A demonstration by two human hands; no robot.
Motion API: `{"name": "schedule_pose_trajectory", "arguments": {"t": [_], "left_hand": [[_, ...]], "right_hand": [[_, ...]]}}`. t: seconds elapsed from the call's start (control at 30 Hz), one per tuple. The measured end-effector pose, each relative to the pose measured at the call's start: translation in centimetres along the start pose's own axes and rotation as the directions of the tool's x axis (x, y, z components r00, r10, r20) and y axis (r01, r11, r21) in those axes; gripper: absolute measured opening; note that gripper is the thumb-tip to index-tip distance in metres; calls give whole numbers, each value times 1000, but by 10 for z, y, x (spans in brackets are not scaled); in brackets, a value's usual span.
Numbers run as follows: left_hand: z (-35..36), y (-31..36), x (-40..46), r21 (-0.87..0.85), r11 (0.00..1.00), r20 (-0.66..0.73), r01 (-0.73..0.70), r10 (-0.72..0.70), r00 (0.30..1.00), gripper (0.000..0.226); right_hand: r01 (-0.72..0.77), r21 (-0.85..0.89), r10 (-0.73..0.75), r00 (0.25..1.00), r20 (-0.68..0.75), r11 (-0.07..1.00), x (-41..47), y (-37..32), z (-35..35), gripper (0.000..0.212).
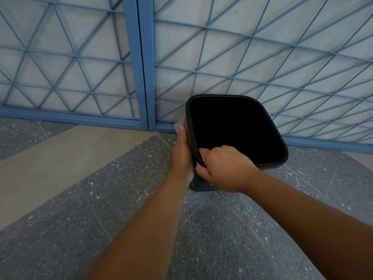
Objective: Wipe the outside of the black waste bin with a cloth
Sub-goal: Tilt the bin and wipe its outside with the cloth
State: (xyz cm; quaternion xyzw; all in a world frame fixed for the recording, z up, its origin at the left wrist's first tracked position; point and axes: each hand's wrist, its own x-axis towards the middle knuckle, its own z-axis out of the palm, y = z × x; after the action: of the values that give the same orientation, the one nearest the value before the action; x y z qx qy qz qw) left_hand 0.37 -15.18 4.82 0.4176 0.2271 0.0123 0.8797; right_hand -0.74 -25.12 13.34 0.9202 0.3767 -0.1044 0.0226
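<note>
Bin, black plastic, square-mouthed (286, 156): stood on speckled grey floor (121, 199) near blue lattice gate (144, 63); near rim clamped by right hand (224, 168); pale cloth (179, 125) pressed flat under left hand (182, 156) against left wall; long overlapping strokes advised, rim held steady.

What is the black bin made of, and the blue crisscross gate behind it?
The bin looks like smooth, matte black plastic: thin moulded rim, rounded corners. The gate looks like painted metal: thin straight bars joined in a flat frame. Neither is certain from looks alone.
</note>
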Motion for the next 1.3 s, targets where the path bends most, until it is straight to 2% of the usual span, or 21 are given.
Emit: {"name": "schedule_pose_trajectory", "arguments": {"t": [0.1,0.23,0.4,0.57,0.7,0.8,0.87,0.93,1.0,1.1,1.23,1.3], "left_hand": [[-1,-12,-8,18,999,8,-39,38,999,48],[-7,-4,0,86,995,-43,41,-37,998,46],[0,-1,-3,54,998,10,-42,42,999,47],[-5,4,1,76,994,-74,81,-75,994,53],[-2,-4,-8,63,998,-47,1,2,999,50],[-5,-7,-10,62,996,-94,64,-58,994,50],[-4,3,-3,39,997,-58,71,-69,996,49],[-1,5,0,50,999,-11,-4,5,1000,49],[0,3,1,54,998,46,-21,18,999,51],[-1,11,9,93,995,33,47,-50,998,52],[3,10,8,36,999,91,-18,15,996,52],[0,3,7,16,1000,76,9,-10,997,51]], "right_hand": [[3,-8,-3,1000,0,1000,0,0,0,26],[9,-16,-9,1000,0,1000,0,0,0,25],[-4,-5,4,1000,-4,1000,-1,-1,-1,25],[0,4,0,1000,1,1000,0,-1,-1,25],[3,5,-3,1000,2,1000,-1,-1,0,25],[6,-9,-6,1000,13,1000,-1,0,0,26],[7,-13,-6,1000,11,1000,0,0,0,26],[7,-12,-7,1000,5,1000,0,0,0,25],[11,-16,-11,1000,5,1000,0,0,0,25],[14,-15,-14,1000,10,1000,-1,0,-1,24],[15,-10,-15,1000,2,1000,-1,0,0,25],[18,-15,-18,1000,3,1000,-1,0,0,25]]}}
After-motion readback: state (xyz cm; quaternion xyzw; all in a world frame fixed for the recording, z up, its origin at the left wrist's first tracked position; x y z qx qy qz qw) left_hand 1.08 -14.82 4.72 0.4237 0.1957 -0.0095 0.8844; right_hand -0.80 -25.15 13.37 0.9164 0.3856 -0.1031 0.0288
